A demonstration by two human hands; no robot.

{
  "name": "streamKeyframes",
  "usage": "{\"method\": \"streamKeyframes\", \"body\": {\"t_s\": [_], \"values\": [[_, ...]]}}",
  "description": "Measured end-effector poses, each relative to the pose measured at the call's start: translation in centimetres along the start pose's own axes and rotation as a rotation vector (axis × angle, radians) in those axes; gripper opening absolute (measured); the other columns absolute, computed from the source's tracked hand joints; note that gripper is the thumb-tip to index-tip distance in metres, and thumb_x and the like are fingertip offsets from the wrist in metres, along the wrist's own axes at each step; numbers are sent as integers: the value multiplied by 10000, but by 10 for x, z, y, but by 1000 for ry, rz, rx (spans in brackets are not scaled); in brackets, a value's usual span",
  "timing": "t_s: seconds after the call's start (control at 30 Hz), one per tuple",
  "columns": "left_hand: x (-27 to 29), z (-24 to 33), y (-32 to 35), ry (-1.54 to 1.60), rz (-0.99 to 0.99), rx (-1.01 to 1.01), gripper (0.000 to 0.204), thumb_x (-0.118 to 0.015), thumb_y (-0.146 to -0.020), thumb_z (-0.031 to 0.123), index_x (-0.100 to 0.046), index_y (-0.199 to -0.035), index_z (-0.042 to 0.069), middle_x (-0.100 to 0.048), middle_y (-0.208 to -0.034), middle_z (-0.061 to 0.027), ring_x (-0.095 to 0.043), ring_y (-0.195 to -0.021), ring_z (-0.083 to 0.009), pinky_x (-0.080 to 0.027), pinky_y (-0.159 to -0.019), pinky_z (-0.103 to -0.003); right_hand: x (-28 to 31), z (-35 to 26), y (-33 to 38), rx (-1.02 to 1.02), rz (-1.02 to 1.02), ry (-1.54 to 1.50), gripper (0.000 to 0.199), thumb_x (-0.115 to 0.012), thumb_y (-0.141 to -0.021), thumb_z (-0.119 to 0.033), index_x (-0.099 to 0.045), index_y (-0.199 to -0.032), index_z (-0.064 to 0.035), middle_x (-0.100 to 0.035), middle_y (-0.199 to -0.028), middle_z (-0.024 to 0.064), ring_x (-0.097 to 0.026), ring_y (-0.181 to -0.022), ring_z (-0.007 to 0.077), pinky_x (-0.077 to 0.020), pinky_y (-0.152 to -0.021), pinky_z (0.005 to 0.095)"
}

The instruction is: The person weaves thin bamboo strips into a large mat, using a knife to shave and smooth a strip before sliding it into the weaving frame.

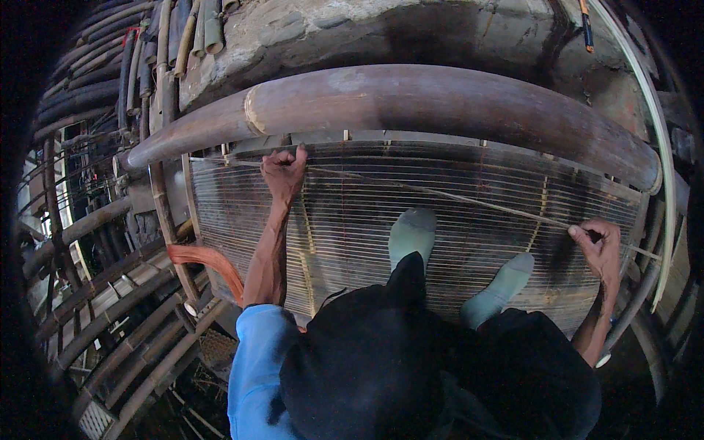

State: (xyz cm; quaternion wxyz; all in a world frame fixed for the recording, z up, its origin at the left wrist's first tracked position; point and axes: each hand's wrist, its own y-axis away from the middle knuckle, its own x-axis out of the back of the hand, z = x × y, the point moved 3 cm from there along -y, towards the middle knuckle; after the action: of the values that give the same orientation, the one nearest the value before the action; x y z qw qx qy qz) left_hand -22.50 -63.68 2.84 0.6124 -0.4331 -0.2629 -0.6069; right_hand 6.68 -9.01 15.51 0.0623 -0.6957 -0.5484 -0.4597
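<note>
Ribbed slatted panel [352, 242] beneath one long, slender strip [455, 197].

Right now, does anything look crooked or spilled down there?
One thing looks crooked: the strip held between the left hand and right hand slants across the slats, which run alongside each other. I can't see any spill.
</note>
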Motion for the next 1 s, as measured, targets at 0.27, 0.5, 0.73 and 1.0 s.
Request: {"method": "streamKeyframes", "body": {"t_s": [0.27, 0.5, 0.73, 1.0], "values": [[9, -3, 0, -10, 68, -39, 497, -771, -791, 241, -439, -480, 42, -437, -460, -43, -450, -534, -217, -424, -763, -315, 4, -2, -2, -1, -9, 17, 272, -820, -783, -219, -677, -725, 6, -591, -651, 34, -515, -611, 111, -397, -569, 277], [41, 19, -5, 203, 138, 114, 500, -712, -873, 229, -442, -525, -7, -380, -462, -29, -334, -476, -162, -394, -730, -295, 12, 4, 1, 232, 47, -93, 260, -796, -799, -152, -603, -691, -17, -470, -632, -10, -422, -589, 102, -333, -547, 271], [90, 19, -1, 164, 202, 107, 474, -649, -913, 219, -502, -548, -45, -437, -442, -30, -350, -497, -130, -432, -854, -415, 36, -27, 29, 457, -8, 29, 255, -817, -772, -123, -626, -936, -84, -559, -779, 21, -491, -720, 152, -396, -657, 297], [38, -48, -31, 2, 10, -32, 360, -707, -860, 191, -564, -622, -38, -512, -554, -43, -453, -602, -132, -435, -651, -320, 4, -71, 23, 239, 104, 115, 262, -844, -718, -230, -696, -718, -14, -647, -674, 111, -601, -614, 263, -474, -622, 369]]}}
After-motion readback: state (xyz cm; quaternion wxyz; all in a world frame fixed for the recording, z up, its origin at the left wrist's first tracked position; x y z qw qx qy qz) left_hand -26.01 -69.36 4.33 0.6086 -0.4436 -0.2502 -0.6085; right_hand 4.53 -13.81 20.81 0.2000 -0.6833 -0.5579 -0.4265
